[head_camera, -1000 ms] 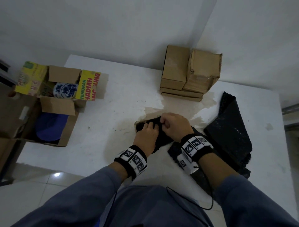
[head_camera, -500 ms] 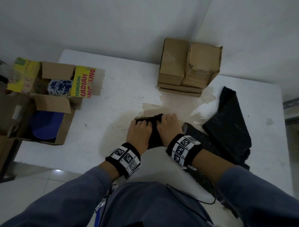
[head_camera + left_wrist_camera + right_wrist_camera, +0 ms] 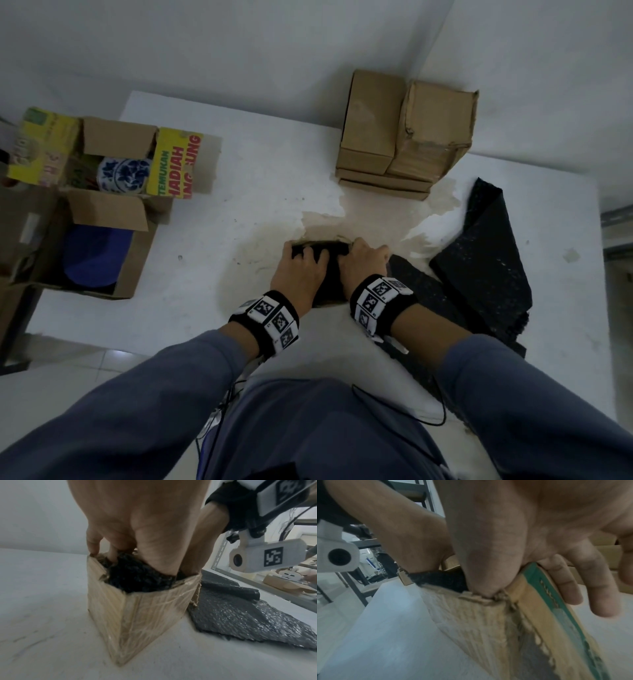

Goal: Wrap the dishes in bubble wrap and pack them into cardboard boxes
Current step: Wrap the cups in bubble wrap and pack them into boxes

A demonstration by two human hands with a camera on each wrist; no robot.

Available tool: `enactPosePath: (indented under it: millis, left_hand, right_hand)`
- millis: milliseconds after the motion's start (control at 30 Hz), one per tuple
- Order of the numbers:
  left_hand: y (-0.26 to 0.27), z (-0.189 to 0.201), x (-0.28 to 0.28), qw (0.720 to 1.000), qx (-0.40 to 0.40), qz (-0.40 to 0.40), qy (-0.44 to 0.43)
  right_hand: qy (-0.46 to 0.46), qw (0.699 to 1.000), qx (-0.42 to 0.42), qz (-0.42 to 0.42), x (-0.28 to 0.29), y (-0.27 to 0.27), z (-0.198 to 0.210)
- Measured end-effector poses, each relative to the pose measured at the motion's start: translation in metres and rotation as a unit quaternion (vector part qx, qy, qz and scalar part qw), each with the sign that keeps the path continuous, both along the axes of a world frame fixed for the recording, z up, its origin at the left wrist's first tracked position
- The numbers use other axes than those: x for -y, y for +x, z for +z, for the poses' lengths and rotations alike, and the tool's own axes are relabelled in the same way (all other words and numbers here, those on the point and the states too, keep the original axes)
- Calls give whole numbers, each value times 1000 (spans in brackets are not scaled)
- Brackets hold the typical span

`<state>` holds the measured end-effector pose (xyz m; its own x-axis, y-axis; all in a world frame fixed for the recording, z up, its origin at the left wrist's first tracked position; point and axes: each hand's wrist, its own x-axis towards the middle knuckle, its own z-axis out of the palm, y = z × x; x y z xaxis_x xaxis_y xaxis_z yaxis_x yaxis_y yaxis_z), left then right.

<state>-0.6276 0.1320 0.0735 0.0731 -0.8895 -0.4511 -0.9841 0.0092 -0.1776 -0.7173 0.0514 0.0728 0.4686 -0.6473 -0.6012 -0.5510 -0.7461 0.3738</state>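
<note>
Item: dish bundle [image 3: 137,577], wrapped in black bubble wrap, sitting inside a small cardboard box [image 3: 130,618] on the white table [image 3: 239,192]; the dish itself is hidden. We are judging it soft outside, breakable within, light; best taken by the padded flanks, never squeezed.

Left hand [image 3: 301,270]: we are pressing it palm-down onto the bundle, fingers reaching into the box mouth, gripping nothing.

Right hand [image 3: 364,263]: we are bearing the thumb down at the box's torn corner, fingers extended over the outer wall, nothing grasped.

Nearby: spare bubble wrap [image 3: 479,260] beside the box; stacked closed boxes [image 3: 404,137] behind; an open carton [image 3: 106,212] holding a blue-patterned dish [image 3: 123,174], well apart.
</note>
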Motion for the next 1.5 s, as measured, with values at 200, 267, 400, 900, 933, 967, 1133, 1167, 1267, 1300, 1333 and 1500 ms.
enactPosePath:
  millis: [200, 267, 400, 900, 933, 967, 1133, 1167, 1267, 1300, 1333, 1500]
  left_hand:
    - [3, 5, 0, 999, -43, 20, 1]
    - [6, 6, -5, 998, -53, 23, -17]
    - [9, 12, -6, 995, -94, 7, -22]
    - [8, 11, 3, 992, -122, 26, 35]
    - [8, 10, 3, 992, -115, 23, 34]
    - [8, 10, 3, 993, -111, 21, 31]
    - [13, 4, 2, 991, -130, 18, 21]
    - [14, 3, 2, 991, -133, 16, 17]
    - [14, 4, 1, 990, -139, 19, 6]
    - [13, 4, 0, 990, -141, 21, 5]
    - [12, 3, 0, 990, -142, 24, 5]
    - [12, 4, -2, 989, -141, 30, 1]
  right_hand:
    - [-24, 999, 23, -41, -6, 0, -2]
    - [-30, 998, 36, -44, -7, -2, -2]
    - [-62, 997, 42, -15, -10, -6, -1]
    - [18, 995, 78, -58, -5, -11, -1]
    - [43, 992, 95, -69, -2, -13, 3]
    - [65, 988, 112, -79, 2, -15, 7]
    - [3, 996, 82, -26, 2, -12, 15]
    - [-11, 998, 68, -12, -1, -9, 12]
    - [-50, 998, 35, 26, -6, -4, 3]
    - [-61, 997, 31, 33, -6, -4, 1]
    - [-70, 996, 32, 37, -7, -4, 0]
    - [-63, 996, 62, 20, -12, -2, 4]
